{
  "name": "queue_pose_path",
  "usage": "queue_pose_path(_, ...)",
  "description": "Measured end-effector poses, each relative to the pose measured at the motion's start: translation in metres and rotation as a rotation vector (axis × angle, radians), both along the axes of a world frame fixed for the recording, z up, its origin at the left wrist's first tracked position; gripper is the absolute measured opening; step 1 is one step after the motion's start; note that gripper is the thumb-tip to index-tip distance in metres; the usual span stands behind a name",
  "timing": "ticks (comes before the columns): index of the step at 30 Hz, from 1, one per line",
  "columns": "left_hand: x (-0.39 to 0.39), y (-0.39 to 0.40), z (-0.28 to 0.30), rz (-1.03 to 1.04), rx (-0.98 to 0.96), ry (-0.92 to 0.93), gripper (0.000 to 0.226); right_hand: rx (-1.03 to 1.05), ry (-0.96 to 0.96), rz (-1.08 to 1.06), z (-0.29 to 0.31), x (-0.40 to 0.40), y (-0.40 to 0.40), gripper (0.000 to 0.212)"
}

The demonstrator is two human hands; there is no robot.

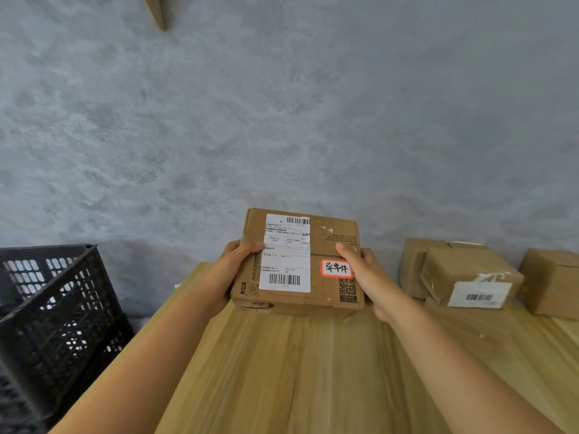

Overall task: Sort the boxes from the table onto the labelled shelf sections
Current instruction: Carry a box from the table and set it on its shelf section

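Your forearms run up from the bottom edge over the wooden table [282, 371], both reaching to the same cardboard box [316, 261]. Left hand [233, 270] grasps the box's left side, thumb laid across the top near the white shipping label [286, 255], remaining fingers hidden behind the edge. Right hand [366, 274] grips the right side, thumb pressed on the top just above the red-bordered sticker [336, 268]; its other fingers wrap out of sight too.

The box is up off the table, over the table's far left part, tilted so its top faces you. Likely reason: you want both label and handwritten sticker readable before choosing a shelf section. Thumbs sit clear of the sticker's writing, which suits that. A two-sided grip keeps the box square while you read.

Further right, on the tabletop, more boxes wait: a taped box with a barcode label [470, 277] rests tilted against a plain box behind it [413, 261], and another brown box [551, 283] stands just beside them near the frame edge. These look unsorted as yet.

To the left, beside the table, black plastic crates [56, 308] are stacked on the floor.

Beyond all this, grey concrete floor [282, 104]. No shelf or section label in view, so the destination cannot be judged from here
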State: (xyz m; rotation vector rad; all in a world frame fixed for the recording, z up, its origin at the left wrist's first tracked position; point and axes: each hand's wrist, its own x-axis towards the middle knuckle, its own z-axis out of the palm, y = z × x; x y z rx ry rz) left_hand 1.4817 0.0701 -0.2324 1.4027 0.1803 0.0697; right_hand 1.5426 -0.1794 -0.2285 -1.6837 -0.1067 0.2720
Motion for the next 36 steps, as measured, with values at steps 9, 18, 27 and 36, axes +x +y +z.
queue_pose_path(9, -0.033, -0.041, -0.008, -0.077, -0.12, 0.03, 0.04, 0.06, 0.003, -0.198, -0.021, -0.056, -0.029, 0.051)
queue_pose_path(18, -0.083, -0.077, -0.062, -0.275, -0.178, 0.12, 0.059, 0.086, 0.094, -0.528, -0.068, -0.172, -0.058, 0.036)
queue_pose_path(27, -0.153, -0.149, -0.08, -0.531, -0.137, 0.17, 0.059, 0.111, 0.092, -0.819, -0.086, -0.304, -0.115, 0.037)
queue_pose_path(36, -0.266, -0.256, -0.112, -0.8, -0.103, 0.24, 0.076, 0.143, 0.092, -1.051, -0.118, -0.473, -0.194, 0.035)
